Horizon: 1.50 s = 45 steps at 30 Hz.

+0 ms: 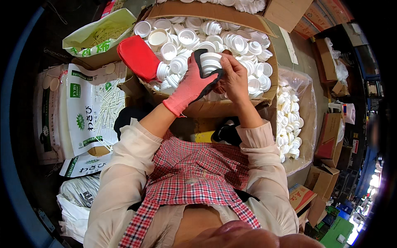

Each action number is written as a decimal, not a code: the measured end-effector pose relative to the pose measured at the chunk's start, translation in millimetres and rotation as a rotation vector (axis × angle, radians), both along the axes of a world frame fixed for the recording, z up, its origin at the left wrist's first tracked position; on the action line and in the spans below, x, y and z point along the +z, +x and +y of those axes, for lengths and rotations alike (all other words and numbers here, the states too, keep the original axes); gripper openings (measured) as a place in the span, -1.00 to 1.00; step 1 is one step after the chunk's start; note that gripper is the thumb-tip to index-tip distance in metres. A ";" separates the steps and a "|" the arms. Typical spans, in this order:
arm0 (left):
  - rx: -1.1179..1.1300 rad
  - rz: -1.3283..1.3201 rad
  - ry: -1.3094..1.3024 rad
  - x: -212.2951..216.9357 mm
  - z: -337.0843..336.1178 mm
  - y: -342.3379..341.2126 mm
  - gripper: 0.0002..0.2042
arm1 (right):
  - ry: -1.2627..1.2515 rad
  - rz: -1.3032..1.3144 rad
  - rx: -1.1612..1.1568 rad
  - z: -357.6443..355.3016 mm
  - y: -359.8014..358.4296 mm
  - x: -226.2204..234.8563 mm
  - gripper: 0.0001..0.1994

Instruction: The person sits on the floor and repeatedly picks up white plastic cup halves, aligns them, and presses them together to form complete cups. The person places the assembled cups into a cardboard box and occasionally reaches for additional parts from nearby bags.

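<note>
In front of me, both hands meet over a large cardboard box [215,109] heaped with white ridged round plastic lids [188,36]. My left hand [191,82], in a pink glove with black-coated fingers, is closed around one such white plastic lid [211,63], or a short stack of them; which, I cannot tell. Bare, my right hand [235,74] grips its right side, thumb near the upper rim, with some fingers hidden behind. A red pouch [138,58] rests on the box's left edge, touching some lids.
To the right stands a plastic-lined carton [307,128] with many small white parts [289,120]. At left, thin white sticks [109,109] lie on printed plastic sheeting [80,118]. Behind it is a white-and-green bag [120,22] of pale strips. More cartons [332,136] line the right.
</note>
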<state>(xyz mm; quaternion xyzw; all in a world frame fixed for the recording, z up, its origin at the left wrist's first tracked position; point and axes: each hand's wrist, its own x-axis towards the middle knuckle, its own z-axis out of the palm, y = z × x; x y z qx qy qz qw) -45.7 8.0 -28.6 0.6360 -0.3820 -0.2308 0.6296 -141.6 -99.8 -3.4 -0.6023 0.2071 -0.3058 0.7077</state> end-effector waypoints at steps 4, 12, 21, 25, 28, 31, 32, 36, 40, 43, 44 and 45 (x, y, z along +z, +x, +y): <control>0.008 -0.140 0.082 15.8 0.8 -5.8 -0.20 | 0.132 0.137 0.143 -18.1 -11.3 1.6 -0.76; 0.050 -0.270 0.202 8.8 6.1 -2.0 -0.19 | 0.195 0.109 0.049 1.3 2.5 -0.7 -0.79; -0.176 0.105 0.044 10.3 -0.6 4.4 -0.31 | -0.187 0.181 0.119 -40.1 -26.1 -9.4 -0.76; -0.241 0.398 -0.022 20.3 13.8 33.4 -0.44 | 0.014 0.231 -0.506 -106.1 -118.8 5.1 -0.75; -0.108 0.336 0.107 24.0 9.5 42.6 -0.52 | 0.083 0.332 -0.789 -194.7 -277.8 -64.9 -0.68; -0.256 0.081 0.245 -16.6 -0.6 38.6 -0.62 | -0.906 1.901 -0.332 -224.6 -391.6 -111.6 -0.58; -0.342 0.165 0.205 -23.1 -3.2 29.7 -0.65 | -0.692 1.662 -0.683 -230.8 -401.4 -115.4 -0.59; -0.258 0.060 0.087 3.6 2.9 10.3 -0.72 | -0.971 0.952 -0.787 -233.2 -276.5 -89.7 -0.65; -0.192 0.174 0.001 17.7 8.1 14.2 -0.73 | -0.979 0.463 -0.128 -141.7 -57.0 -31.3 -0.69; -0.009 0.153 -0.026 -3.4 7.2 25.1 -0.74 | -1.018 0.383 0.180 -63.4 67.6 -33.1 -0.81; -0.021 0.199 -0.055 0.3 9.1 29.4 -0.74 | -1.148 0.279 0.197 -50.2 101.5 -43.9 -0.79; -0.060 0.250 -0.094 10.8 6.7 30.0 -0.75 | -1.351 0.071 0.159 -56.3 132.6 -69.2 -0.77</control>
